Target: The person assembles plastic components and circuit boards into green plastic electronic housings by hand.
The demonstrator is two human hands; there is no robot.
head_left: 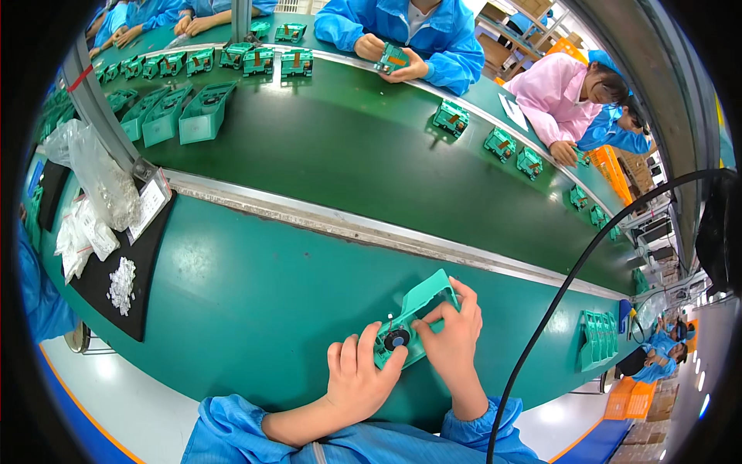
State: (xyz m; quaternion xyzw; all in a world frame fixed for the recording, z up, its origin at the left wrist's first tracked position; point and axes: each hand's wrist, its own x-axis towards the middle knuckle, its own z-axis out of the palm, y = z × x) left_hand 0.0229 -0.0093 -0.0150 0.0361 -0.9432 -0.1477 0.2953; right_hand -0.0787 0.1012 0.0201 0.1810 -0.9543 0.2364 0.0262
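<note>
Both of my hands are on a green plastic housing [427, 295] just above the near green bench. Inside its lower end sits a round black speaker [396, 339] with a short wire beside it. My left hand [360, 371] is closed round the housing's lower left end, its thumb pressed against the speaker's edge. My right hand [450, 334] grips the right side, fingers behind the wall and thumb reaching inside the housing. Whether the speaker is fixed in place I cannot tell.
Small white clear parts [121, 286] lie on a black mat [143, 311] at left, by plastic bags [104, 182]. Beyond a metal rail [340, 224], a conveyor [325, 147] carries green assemblies. Stacked housings [599, 340] stand at right. A black cable [576, 271] arcs nearby. Co-workers sit opposite.
</note>
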